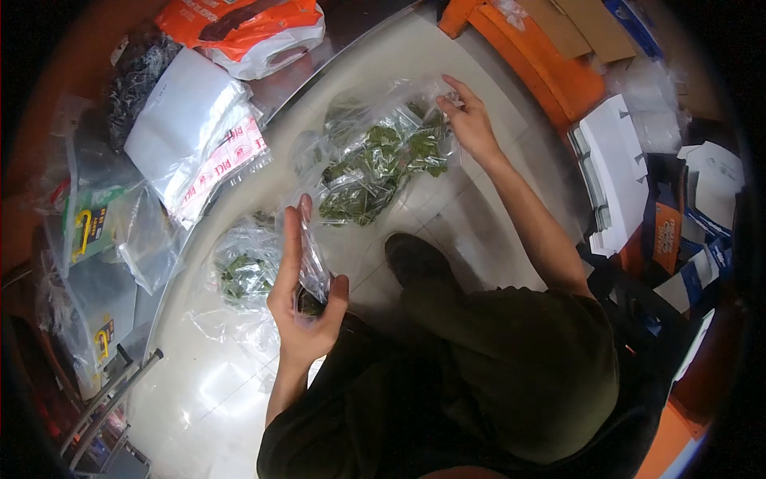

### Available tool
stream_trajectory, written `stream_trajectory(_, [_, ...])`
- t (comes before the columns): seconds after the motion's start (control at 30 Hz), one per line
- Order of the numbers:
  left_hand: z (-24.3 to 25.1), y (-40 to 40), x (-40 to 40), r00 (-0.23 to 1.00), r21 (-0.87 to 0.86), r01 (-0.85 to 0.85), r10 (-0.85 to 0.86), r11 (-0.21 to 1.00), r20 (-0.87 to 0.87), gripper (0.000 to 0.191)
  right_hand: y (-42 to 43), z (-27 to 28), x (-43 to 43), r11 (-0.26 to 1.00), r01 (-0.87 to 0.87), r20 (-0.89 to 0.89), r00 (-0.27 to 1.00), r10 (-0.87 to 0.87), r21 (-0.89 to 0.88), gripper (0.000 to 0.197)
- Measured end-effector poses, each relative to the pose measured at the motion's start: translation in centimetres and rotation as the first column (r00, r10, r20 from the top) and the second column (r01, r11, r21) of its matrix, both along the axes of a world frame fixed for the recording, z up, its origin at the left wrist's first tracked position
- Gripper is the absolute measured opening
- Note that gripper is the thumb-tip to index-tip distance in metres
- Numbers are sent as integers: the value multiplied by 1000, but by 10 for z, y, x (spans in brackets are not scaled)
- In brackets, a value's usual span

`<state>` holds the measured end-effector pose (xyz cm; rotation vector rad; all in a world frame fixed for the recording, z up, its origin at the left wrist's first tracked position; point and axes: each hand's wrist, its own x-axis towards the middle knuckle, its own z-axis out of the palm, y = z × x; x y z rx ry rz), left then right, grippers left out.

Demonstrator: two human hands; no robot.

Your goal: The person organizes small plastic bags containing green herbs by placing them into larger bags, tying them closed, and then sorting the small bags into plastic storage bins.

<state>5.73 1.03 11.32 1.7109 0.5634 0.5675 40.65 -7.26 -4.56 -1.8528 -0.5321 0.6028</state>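
Note:
Above the tiled floor, my left hand (308,299) holds a clear plastic bag (313,263) between thumb and fingers; what is inside it is mostly hidden. My right hand (470,123) is at the upper right edge of a larger clear bag (383,167) of green leaves, thumb and index finger apart near its rim; whether it grips the plastic I cannot tell. Another clear bag with green leaves (245,272) lies on the floor left of my left hand. Crumpled clear plastic surrounds both leaf bags.
On the left, a surface holds flat plastic bags (179,120), packets with yellow hooks (87,230) and an orange and white carrier bag (251,30). To the right are an orange shelf edge (538,66), stacked white card (616,173) and boxes. My shoe (419,260) is below the large bag.

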Motion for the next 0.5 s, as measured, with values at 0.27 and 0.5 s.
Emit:
stream_trajectory(0.27, [17, 5, -21, 963, -82, -265, 269, 961, 31, 99, 10, 88, -26, 978, 26, 219, 973, -71, 206, 42])
stream_trajectory(0.5, [31, 19, -26, 867, -272, -398, 456, 876, 202, 103, 5, 130, -26, 993, -25, 296, 955, -10, 112, 32])
